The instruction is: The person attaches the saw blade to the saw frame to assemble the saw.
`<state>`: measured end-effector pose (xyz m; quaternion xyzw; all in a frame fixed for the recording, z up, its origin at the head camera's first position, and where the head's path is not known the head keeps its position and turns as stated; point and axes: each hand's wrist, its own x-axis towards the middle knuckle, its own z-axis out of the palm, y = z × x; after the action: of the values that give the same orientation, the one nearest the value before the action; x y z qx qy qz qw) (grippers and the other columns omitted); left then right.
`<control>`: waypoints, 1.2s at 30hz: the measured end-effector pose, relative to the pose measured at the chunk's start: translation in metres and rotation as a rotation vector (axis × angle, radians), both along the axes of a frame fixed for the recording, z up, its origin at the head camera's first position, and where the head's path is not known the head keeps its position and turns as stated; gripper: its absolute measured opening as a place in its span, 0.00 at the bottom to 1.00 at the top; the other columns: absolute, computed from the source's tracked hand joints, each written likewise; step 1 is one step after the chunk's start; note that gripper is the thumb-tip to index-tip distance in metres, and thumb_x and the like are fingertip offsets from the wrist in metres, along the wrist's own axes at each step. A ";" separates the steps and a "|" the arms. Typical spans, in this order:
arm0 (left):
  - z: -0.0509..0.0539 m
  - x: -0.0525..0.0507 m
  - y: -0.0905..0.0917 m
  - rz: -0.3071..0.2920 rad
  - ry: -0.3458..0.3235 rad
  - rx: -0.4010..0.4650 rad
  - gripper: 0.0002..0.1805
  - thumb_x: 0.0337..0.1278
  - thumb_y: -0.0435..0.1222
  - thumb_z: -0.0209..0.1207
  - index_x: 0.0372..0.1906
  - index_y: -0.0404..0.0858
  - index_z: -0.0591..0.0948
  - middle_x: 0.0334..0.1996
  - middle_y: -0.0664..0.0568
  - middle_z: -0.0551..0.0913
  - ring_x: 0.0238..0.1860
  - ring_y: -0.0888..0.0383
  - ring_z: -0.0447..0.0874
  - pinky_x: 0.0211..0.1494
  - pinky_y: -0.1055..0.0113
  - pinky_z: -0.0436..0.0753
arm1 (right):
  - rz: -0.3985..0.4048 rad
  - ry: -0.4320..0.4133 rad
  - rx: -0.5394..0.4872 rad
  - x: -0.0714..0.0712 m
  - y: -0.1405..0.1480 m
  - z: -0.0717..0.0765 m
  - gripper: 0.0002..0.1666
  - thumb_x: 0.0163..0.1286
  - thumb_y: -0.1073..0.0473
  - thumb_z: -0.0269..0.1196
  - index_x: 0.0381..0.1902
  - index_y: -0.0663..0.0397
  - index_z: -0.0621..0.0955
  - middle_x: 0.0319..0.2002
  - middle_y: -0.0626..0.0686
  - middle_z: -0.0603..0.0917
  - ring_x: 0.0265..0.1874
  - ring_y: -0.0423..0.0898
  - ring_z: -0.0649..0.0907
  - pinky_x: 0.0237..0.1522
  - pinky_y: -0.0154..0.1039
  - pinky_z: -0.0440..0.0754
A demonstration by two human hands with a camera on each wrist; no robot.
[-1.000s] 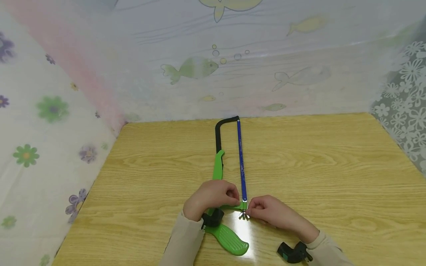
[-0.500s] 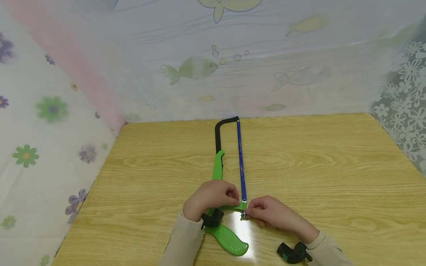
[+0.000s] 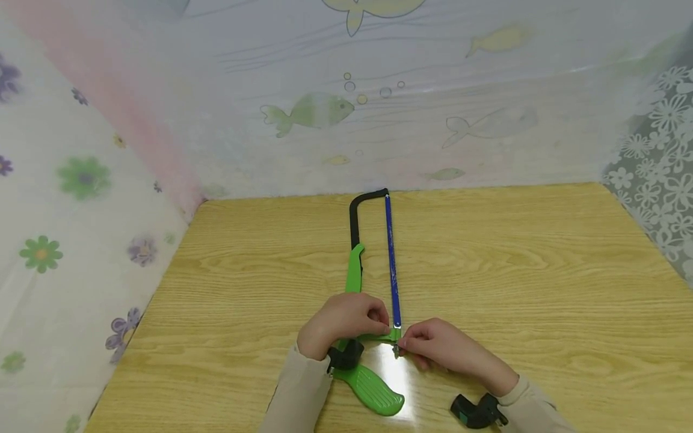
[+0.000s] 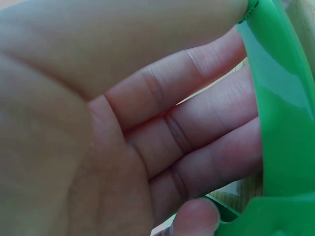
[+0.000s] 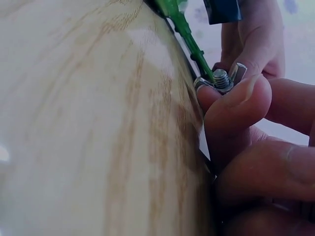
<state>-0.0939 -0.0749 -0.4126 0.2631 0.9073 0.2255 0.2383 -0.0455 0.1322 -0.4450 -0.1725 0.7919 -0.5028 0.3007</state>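
A hacksaw [image 3: 354, 273] with a green handle and a black front frame lies on the table, its blue blade [image 3: 392, 264] on the right side. My left hand [image 3: 343, 316] holds the green frame above the handle; in the left wrist view several fingers [image 4: 197, 105] pass behind the green part [image 4: 285, 118]. At the blade's near end sits a metal wing nut [image 3: 396, 350]. My right hand [image 3: 441, 343] has thumb and forefinger at this wing nut. Up close in the right wrist view, the fingertips pinch the wing nut [image 5: 222, 81] on its threaded bolt.
The wood-grain table [image 3: 541, 270] meets a fish-print curtain [image 3: 308, 114] at the back. A flower-print sheet [image 3: 81, 252] hangs at the left. Black camera mounts [image 3: 476, 411] are worn on both wrists.
The wing nut has turned between the right fingers; its wings stood spread a second ago and now appear narrow. The left hand and the hacksaw have stayed in place.
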 end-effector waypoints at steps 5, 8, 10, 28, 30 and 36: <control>0.001 0.000 0.001 0.004 -0.011 0.003 0.04 0.46 0.48 0.61 0.24 0.57 0.78 0.19 0.67 0.75 0.21 0.67 0.70 0.28 0.70 0.69 | -0.003 0.008 0.010 0.000 -0.001 -0.001 0.18 0.64 0.42 0.52 0.27 0.45 0.81 0.12 0.45 0.72 0.06 0.37 0.60 0.07 0.33 0.59; 0.002 0.000 0.000 0.004 -0.013 -0.001 0.04 0.46 0.48 0.61 0.24 0.57 0.78 0.19 0.66 0.75 0.21 0.67 0.70 0.28 0.70 0.69 | -0.006 0.017 0.027 0.001 -0.001 -0.001 0.19 0.64 0.41 0.52 0.25 0.46 0.80 0.11 0.45 0.72 0.06 0.37 0.60 0.07 0.33 0.59; 0.002 0.000 0.000 0.005 -0.011 -0.003 0.04 0.46 0.48 0.61 0.24 0.57 0.78 0.19 0.67 0.75 0.21 0.67 0.70 0.28 0.70 0.69 | -0.009 0.022 0.039 0.001 -0.002 -0.001 0.20 0.63 0.40 0.52 0.23 0.46 0.79 0.11 0.44 0.72 0.06 0.38 0.60 0.08 0.33 0.58; 0.000 0.000 0.000 -0.001 -0.004 -0.004 0.04 0.46 0.49 0.61 0.24 0.57 0.78 0.19 0.67 0.75 0.22 0.68 0.70 0.29 0.70 0.69 | -0.013 -0.019 0.030 0.001 -0.003 0.003 0.16 0.63 0.44 0.55 0.26 0.47 0.80 0.12 0.45 0.72 0.06 0.37 0.61 0.08 0.32 0.60; 0.000 0.000 0.000 -0.002 -0.001 -0.002 0.04 0.46 0.49 0.61 0.25 0.57 0.78 0.20 0.67 0.75 0.22 0.68 0.70 0.29 0.70 0.69 | -0.015 -0.017 0.025 0.001 -0.003 0.003 0.16 0.63 0.44 0.55 0.26 0.47 0.80 0.11 0.45 0.72 0.06 0.37 0.61 0.08 0.32 0.59; 0.000 -0.001 0.000 -0.004 -0.001 -0.006 0.04 0.46 0.49 0.61 0.25 0.58 0.78 0.20 0.67 0.75 0.22 0.68 0.70 0.29 0.71 0.69 | -0.019 0.006 0.013 0.001 -0.002 0.002 0.16 0.62 0.44 0.56 0.25 0.49 0.79 0.11 0.45 0.71 0.06 0.36 0.61 0.07 0.31 0.58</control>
<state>-0.0947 -0.0747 -0.4121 0.2642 0.9073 0.2223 0.2398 -0.0449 0.1300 -0.4435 -0.1645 0.7977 -0.5000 0.2944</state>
